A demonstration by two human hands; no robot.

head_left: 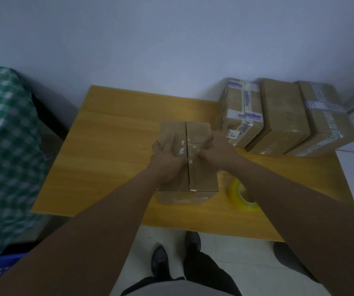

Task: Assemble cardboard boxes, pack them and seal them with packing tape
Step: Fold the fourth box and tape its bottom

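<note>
Head cam: cardboard box [197, 133] sits mid table [112, 129], flaps shut; left hand [165, 152] lies flat on top, fingers spread; right hand [218, 149] curls at the centre seam, can't tell if it's pinching anything; yellow tape roll [241, 194] just right of the box; 3 taped boxes [282, 116] at the far right

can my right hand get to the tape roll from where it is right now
Probably yes. The right hand rests on top of the box, and the yellow tape roll stands on the table just right of the box, partly under that forearm. Nothing lies between them; the hand would have to pull back toward you.
</note>
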